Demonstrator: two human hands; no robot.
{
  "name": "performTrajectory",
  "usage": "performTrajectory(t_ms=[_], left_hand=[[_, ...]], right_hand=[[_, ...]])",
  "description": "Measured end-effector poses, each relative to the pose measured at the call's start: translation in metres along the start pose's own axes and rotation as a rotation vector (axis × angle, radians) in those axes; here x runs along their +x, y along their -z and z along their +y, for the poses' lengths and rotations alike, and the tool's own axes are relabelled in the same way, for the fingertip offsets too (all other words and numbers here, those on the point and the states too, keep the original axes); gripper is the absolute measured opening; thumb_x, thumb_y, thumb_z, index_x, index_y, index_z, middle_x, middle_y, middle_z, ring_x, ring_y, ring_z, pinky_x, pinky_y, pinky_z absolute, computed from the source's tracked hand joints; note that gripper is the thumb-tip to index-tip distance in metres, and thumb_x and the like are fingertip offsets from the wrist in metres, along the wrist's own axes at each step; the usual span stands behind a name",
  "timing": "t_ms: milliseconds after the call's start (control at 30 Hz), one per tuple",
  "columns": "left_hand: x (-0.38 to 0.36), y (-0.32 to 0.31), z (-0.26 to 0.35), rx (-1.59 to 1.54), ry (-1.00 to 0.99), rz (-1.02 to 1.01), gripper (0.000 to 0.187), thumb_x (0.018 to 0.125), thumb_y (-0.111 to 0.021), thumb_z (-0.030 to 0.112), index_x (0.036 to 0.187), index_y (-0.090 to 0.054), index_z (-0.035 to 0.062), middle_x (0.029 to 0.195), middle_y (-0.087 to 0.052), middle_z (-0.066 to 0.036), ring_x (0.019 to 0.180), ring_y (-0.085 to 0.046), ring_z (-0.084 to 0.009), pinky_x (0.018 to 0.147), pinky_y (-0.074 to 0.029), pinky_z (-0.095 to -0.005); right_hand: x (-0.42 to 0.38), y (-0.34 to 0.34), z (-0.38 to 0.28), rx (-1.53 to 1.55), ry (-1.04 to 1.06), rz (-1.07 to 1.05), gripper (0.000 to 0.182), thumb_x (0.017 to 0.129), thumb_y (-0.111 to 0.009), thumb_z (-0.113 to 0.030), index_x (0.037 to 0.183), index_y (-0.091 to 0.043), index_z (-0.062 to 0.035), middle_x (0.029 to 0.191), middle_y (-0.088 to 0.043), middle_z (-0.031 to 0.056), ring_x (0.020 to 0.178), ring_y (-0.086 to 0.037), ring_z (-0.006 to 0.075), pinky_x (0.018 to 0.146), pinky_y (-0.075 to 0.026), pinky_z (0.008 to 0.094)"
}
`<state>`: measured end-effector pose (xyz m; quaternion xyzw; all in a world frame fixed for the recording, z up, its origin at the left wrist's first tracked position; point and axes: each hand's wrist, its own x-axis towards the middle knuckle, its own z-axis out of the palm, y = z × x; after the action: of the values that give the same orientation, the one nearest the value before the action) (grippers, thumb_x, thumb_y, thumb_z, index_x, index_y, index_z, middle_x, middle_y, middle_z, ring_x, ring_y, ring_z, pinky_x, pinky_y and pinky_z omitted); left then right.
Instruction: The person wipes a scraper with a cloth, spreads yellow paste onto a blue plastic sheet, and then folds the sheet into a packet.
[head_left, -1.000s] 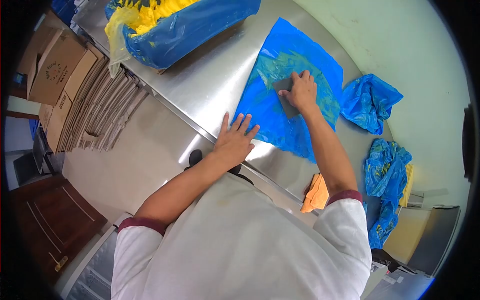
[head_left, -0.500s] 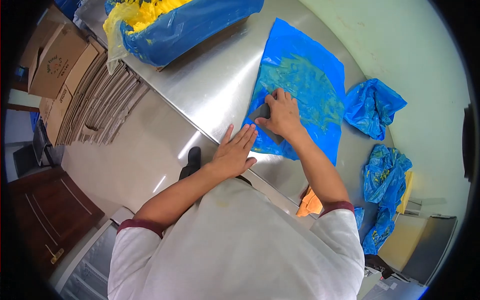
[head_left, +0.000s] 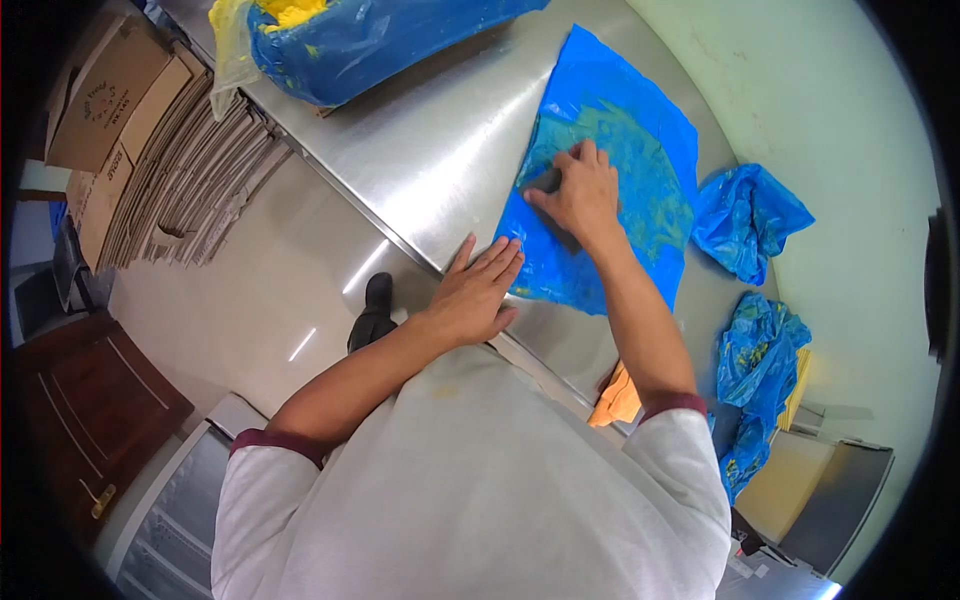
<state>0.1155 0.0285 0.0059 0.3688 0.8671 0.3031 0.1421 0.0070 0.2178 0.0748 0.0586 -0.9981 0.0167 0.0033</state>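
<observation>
A blue plastic sheet or bag (head_left: pixel 650 95) lies flat on the steel table (head_left: pixel 430 150), its middle smeared with greenish-yellow residue. My right hand (head_left: pixel 585 195) grips a dark grey flat scraper (head_left: pixel 547 183) against the smeared plastic; fingers cover much of the tool. At the near left corner of the plastic, my left hand (head_left: pixel 472 295) rests flat with fingers stretched out, fingertips pressing on its edge.
A blue-lined box (head_left: pixel 390 50) with yellow soft material (head_left: pixel 292 10) stands at the table's far left. Crumpled blue bags (head_left: pixel 750 220) lie along the wall side. An orange cloth (head_left: pixel 617 400) sits near the front edge. Flattened cardboard boxes (head_left: pixel 190 180) are stacked left.
My right hand has moved the scraper forward, away from my body, over the smeared plastic. My left hand stays at the near corner. The view has shifted slightly.
</observation>
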Motion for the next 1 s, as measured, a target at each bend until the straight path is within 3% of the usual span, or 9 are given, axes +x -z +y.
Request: performTrajectory(t_ms=[133,233,533,600,700,733,833,1000], left_hand=[[-0.002,0.004,-0.004,0.021,0.015,0.081,0.081,0.09,-0.063,0.04,0.151,-0.031,-0.0034,0.16,-0.026,-0.019,0.151,-0.021,-0.0283,0.121,-0.009,-0.0542],[-0.001,0.003,-0.006,0.077,0.009,0.077,0.082,0.09,-0.062,0.042,0.151,-0.031,-0.0039,0.16,-0.027,-0.019,0.15,-0.022,-0.0286,0.122,-0.01,-0.0534],[-0.001,-0.002,-0.005,0.139,0.012,0.072,0.083,0.09,-0.062,0.044,0.151,-0.031,-0.0041,0.159,-0.028,-0.019,0.15,-0.022,-0.0276,0.122,-0.012,-0.0527],[-0.001,-0.001,0.0,0.207,0.008,0.086,0.08,0.09,-0.061,0.045,0.149,-0.035,-0.004,0.158,-0.031,-0.019,0.149,-0.025,-0.0277,0.121,-0.013,-0.0529],[-0.007,0.009,0.017,0.066,-0.063,-0.098,0.073,0.09,-0.061,0.044,0.143,-0.044,-0.0037,0.153,-0.039,-0.019,0.145,-0.032,-0.0296,0.12,-0.017,-0.0533],[-0.006,0.003,0.018,-0.071,-0.101,-0.033,0.065,0.091,-0.061,0.041,0.137,-0.051,-0.0032,0.148,-0.045,-0.019,0.141,-0.038,-0.0316,0.119,-0.02,-0.0538],[0.016,-0.002,0.013,0.019,-0.253,0.226,0.063,0.091,-0.061,0.038,0.137,-0.05,-0.0026,0.147,-0.045,-0.019,0.141,-0.038,-0.0322,0.118,-0.02,-0.0539],[0.022,-0.014,0.007,0.212,-0.18,0.056,0.075,0.09,-0.062,0.044,0.147,-0.04,-0.0009,0.156,-0.033,-0.02,0.147,-0.028,-0.0308,0.119,-0.018,-0.0536]], right_hand=[[-0.016,0.002,-0.016,0.017,-0.016,-0.127,0.05,0.065,-0.086,-0.036,0.101,-0.072,-0.0056,0.115,-0.056,0.0162,0.11,-0.053,0.0339,0.089,-0.044,0.0462],[0.001,-0.003,-0.013,-0.033,-0.034,0.023,0.051,0.066,-0.086,-0.037,0.103,-0.072,-0.0059,0.119,-0.055,0.0161,0.112,-0.052,0.0338,0.09,-0.044,0.0466],[0.051,-0.015,0.019,-0.128,-0.152,0.126,0.052,0.068,-0.086,-0.04,0.105,-0.072,-0.0059,0.124,-0.055,0.0156,0.116,-0.052,0.0334,0.092,-0.044,0.0481],[0.045,-0.013,0.025,-0.103,-0.191,0.127,0.053,0.068,-0.086,-0.041,0.106,-0.071,-0.006,0.122,-0.057,0.016,0.113,-0.054,0.0342,0.092,-0.045,0.0476],[0.021,0.005,0.039,-0.019,-0.228,0.065,0.054,0.067,-0.086,-0.042,0.106,-0.071,-0.0065,0.118,-0.058,0.0164,0.109,-0.056,0.035,0.091,-0.047,0.0461],[0.005,0.009,0.041,0.021,-0.242,0.021,0.054,0.067,-0.086,-0.042,0.106,-0.071,-0.0067,0.117,-0.058,0.0165,0.108,-0.056,0.0353,0.091,-0.047,0.0456],[-0.046,0.015,0.033,0.038,-0.146,-0.086,0.052,0.065,-0.088,-0.035,0.104,-0.07,-0.007,0.116,-0.058,0.0155,0.107,-0.056,0.0348,0.09,-0.047,0.0448],[-0.061,-0.007,0.032,0.096,-0.065,-0.093,0.051,0.062,-0.09,-0.024,0.106,-0.069,-0.0086,0.125,-0.053,0.0142,0.113,-0.052,0.0347,0.09,-0.043,0.0479]])
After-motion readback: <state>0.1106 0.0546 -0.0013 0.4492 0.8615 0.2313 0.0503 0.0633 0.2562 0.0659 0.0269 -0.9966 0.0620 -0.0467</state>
